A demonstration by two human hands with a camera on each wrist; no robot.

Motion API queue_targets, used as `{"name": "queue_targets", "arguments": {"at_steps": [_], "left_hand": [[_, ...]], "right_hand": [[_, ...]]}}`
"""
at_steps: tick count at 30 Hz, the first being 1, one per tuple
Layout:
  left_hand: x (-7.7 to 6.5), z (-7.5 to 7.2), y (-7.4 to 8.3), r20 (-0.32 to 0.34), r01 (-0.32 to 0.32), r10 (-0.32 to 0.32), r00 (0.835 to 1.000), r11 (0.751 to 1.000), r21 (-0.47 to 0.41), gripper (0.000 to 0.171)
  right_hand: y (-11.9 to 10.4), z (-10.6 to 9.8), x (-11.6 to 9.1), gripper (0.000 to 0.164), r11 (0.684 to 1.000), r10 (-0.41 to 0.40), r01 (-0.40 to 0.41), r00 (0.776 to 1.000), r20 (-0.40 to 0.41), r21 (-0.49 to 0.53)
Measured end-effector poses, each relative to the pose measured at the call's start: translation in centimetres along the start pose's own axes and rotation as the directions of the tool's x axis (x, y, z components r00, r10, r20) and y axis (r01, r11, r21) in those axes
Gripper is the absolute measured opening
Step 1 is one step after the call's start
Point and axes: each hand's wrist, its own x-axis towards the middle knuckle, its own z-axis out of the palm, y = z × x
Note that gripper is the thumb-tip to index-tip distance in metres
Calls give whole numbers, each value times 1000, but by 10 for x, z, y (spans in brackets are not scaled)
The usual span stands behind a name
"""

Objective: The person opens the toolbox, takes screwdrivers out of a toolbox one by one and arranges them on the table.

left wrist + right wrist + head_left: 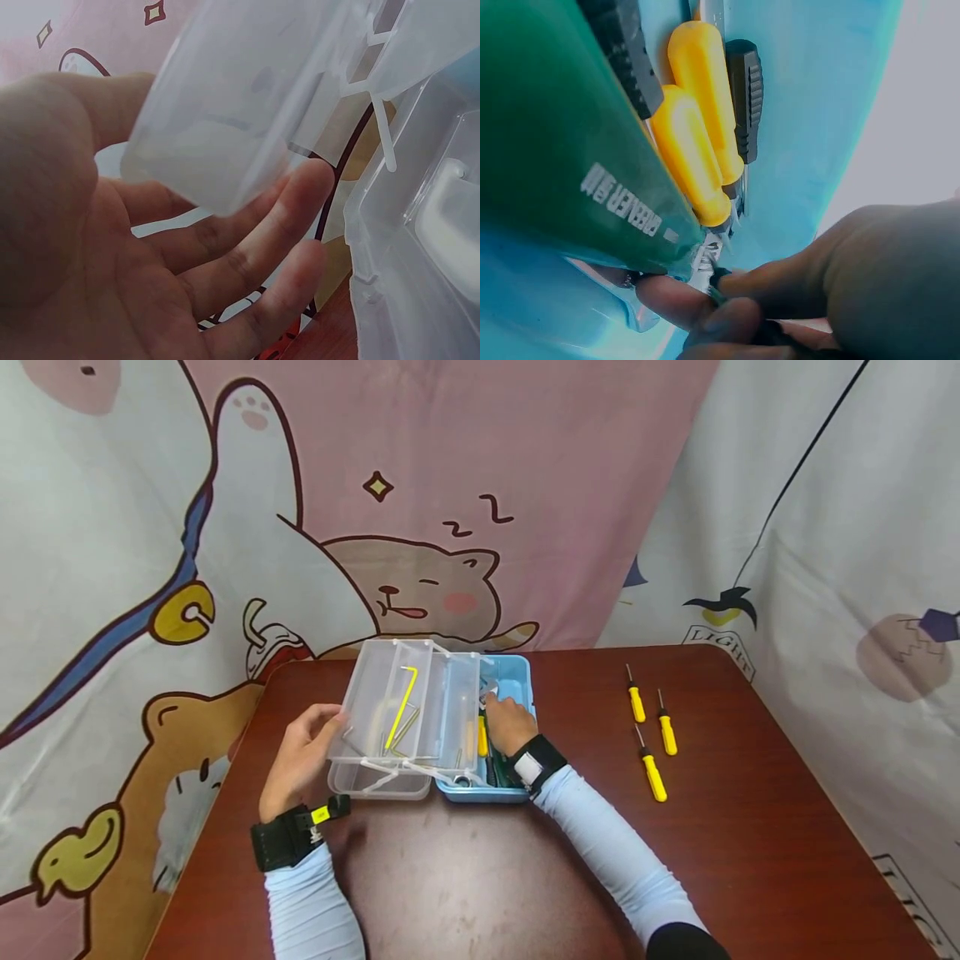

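My left hand [294, 764] holds the left end of a clear plastic tray [371, 681], raised on white hinged arms. In the left wrist view its fingers [244, 266] curl behind the tray's corner. A yellow hex key [401, 706] and several metal ones lie in the tray. My right hand [512, 725] reaches inside the blue toolbox [513, 667]. Close up, its thumb and fingers pinch a small dark thing with some green [718, 281], mostly hidden. Beside it are a green printed packet [547, 150], yellow handles [697, 67] and a ribbed black handle [745, 101].
Three yellow-handled screwdrivers [652, 777] lie apart on the brown table [480, 877], right of the toolbox. Another clear tray [378, 783] sits low at the box's left. A printed cartoon curtain [600, 510] hangs behind the table.
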Motion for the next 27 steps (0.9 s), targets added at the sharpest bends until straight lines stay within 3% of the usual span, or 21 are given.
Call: {"name": "queue_targets", "arguments": {"at_steps": [6,14,18,25,27], "left_hand": [[-1,1,-1,0,-3,3,1000,1000,-10,53],[0,0,-2,-19,-27,27,999,1000,0,50],[-1,-1,-3,-13,-19,19,1000,1000,-5,53],[-1,-1,-1,-8,-12,12,1000,1000,-12,53],[-1,0,-1,-8,-12,12,1000,1000,-13,53]], "right_hand": [[0,6,4,24,999,42,-42,999,-13,-7],[-1,13,10,33,991,122,-115,985,-119,62],[-1,15,9,34,990,129,-119,980,-152,74],[0,15,7,55,994,84,-70,980,-183,80],[0,15,7,50,992,93,-74,976,-198,98]]}}
